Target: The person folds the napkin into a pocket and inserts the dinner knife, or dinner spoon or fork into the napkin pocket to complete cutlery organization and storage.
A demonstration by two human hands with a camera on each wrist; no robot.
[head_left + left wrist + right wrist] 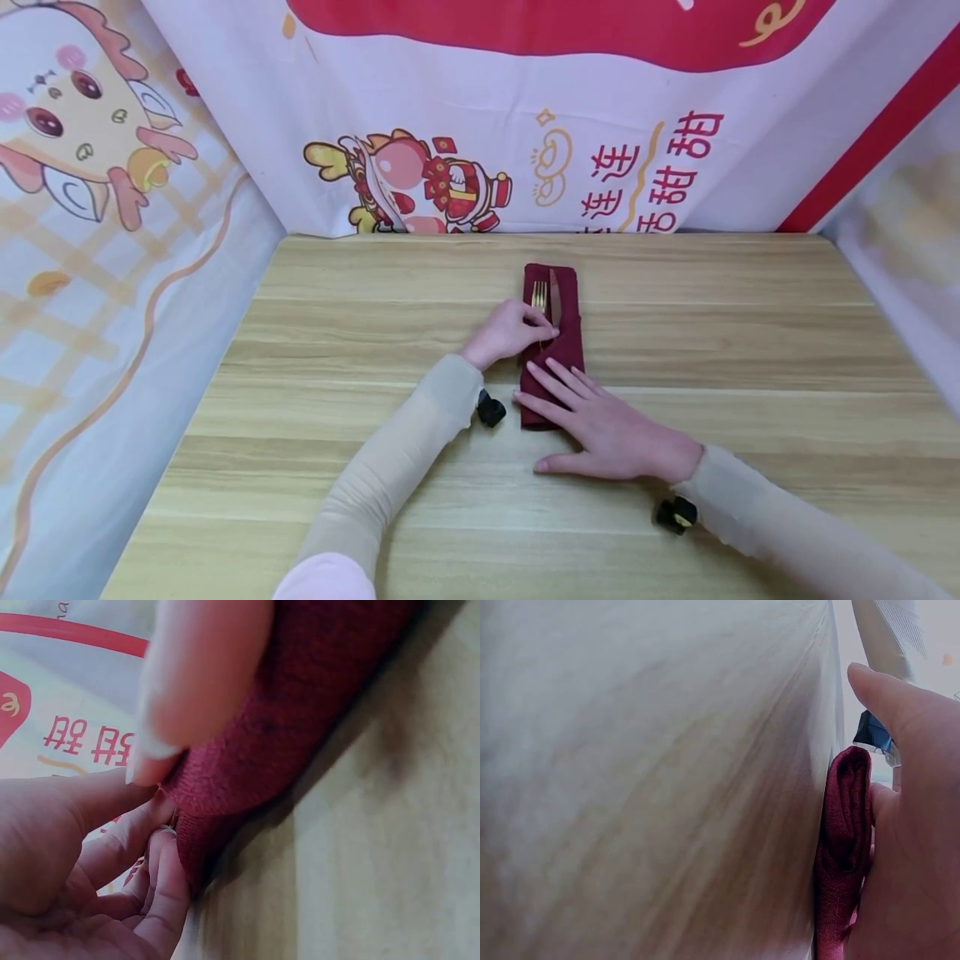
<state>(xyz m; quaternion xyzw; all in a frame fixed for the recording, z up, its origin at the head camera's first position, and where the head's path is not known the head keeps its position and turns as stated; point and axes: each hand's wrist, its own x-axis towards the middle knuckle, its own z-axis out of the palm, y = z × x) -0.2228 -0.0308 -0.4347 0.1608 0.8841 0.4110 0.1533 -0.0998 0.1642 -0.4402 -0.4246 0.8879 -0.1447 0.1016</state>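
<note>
A dark red cloth napkin (568,358), folded into a long narrow pocket, lies on the table. Out of its upper part show the tines of a gold fork (540,293) and, beside it, a knife blade (555,292). My left hand (510,332) reaches over the fork's lower part, its thumb and forefinger pinching the pocket's folded edge. The cutlery below that is hidden. With fingers spread, my right hand (603,429) rests on the napkin's lower end, the thumb on the bare table. In the right wrist view, the napkin's rolled layers (847,817) show beside the palm.
The wooden table (337,333) runs to a printed white and red cloth (465,92) hung at the back. More printed cloth (97,317) hangs at the left side. A small black camera (491,409) sits at the left wrist, another (677,515) at the right.
</note>
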